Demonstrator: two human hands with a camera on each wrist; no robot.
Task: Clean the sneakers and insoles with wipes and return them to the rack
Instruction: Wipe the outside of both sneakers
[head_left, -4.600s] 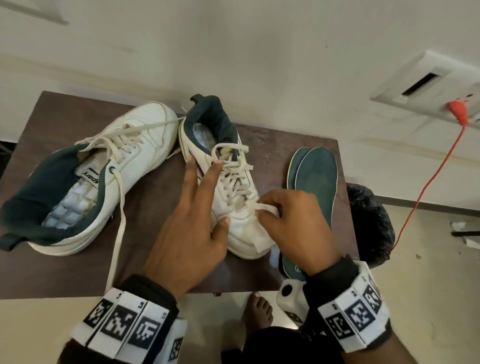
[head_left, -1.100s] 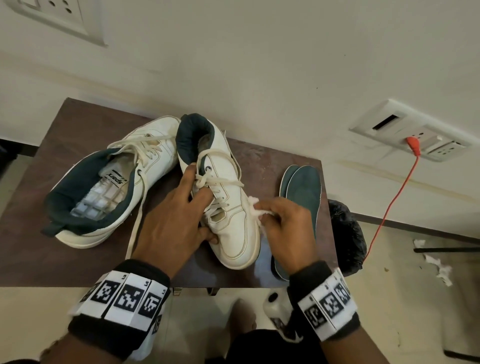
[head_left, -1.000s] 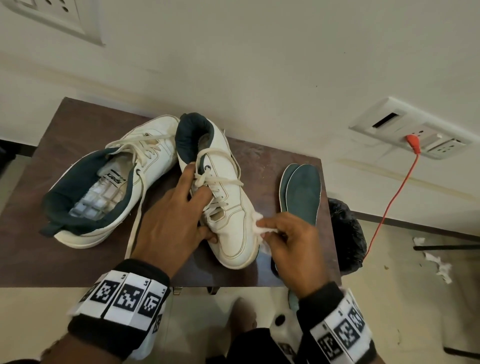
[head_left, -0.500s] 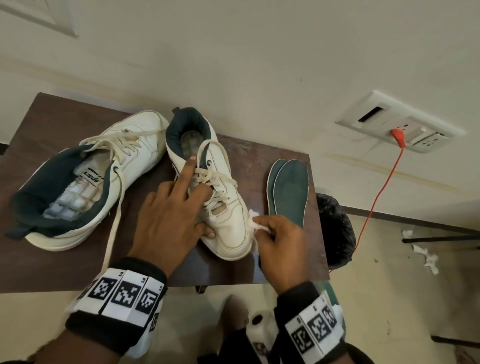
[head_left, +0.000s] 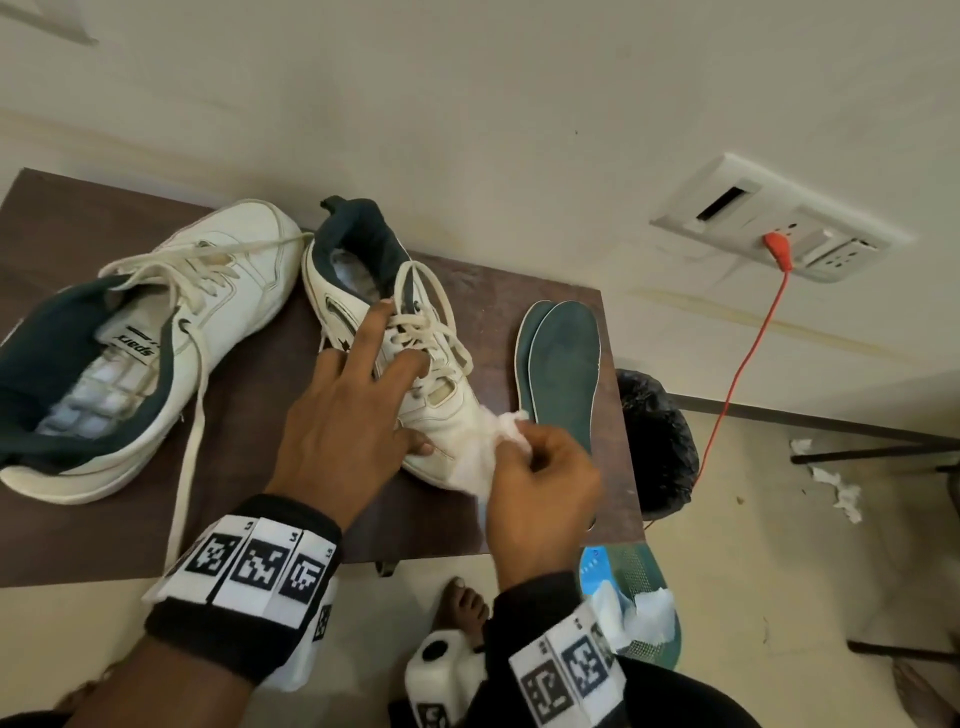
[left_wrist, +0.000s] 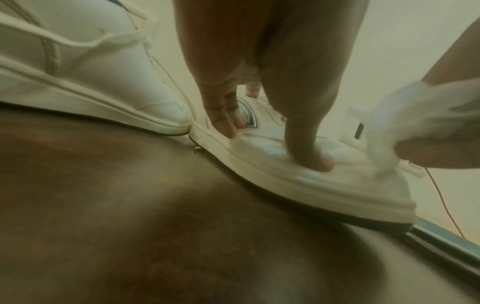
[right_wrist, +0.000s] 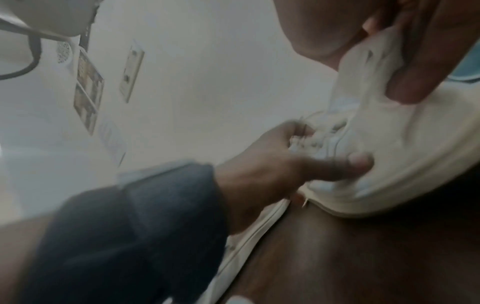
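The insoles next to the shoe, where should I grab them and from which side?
Pinch the insoles at the heel end from the table's near right edge. They lie flat and stacked, with that end hidden behind the right hand, probably past the edge, so fingers could get under it.

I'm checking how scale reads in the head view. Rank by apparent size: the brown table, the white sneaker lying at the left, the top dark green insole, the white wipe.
1. Brown table
2. White sneaker at the left, enlarged by nearness to the camera
3. Top dark green insole
4. White wipe, partly hidden by the right hand
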